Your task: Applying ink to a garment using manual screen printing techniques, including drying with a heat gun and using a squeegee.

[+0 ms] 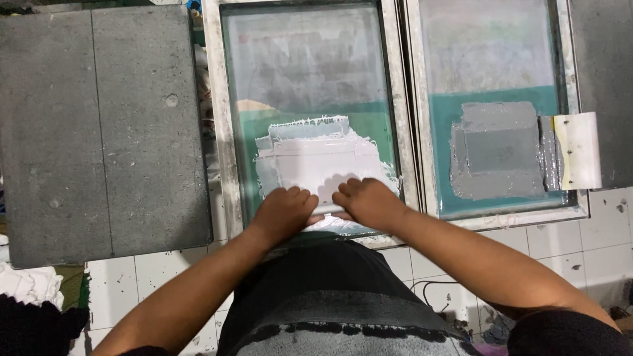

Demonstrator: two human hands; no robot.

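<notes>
— Where are the hands?

— Both sit side by side at the 6 o'clock edge of the middle printing screen (310, 118). The left hand (285, 209) and the right hand (366, 201) have their fingers curled down over a squeegee (328, 212), of which only a pale sliver shows between them. Both look clamped on it, knuckles up.

— And the screen itself?

— A pale-framed rectangle with green mesh. A patch of white ink (320, 161) spreads across its lower half, its 12 o'clock margin ragged. The hands touch the ink patch at its 6 o'clock end.

— What lies at 3 o'clock?

— A second screen (491, 59), just beside the first, frames touching. It carries a patch of grey ink (498, 151), and a white squeegee (579, 150) rests on its 3 o'clock rail, tilted against the frame.

— At 9 o'clock?

— A dark grey board (99, 125), flat, speckled, with a seam running from 12 to 6 o'clock. It lies near the middle screen with a narrow gap between.

— Below all that?

— A white tiled surface (554, 240), stained. The person's dark clothing (330, 290) fills the 6 o'clock area, pressed close to the screen's near edge. White cloth (26, 283) is bunched at about 8 o'clock.
</notes>
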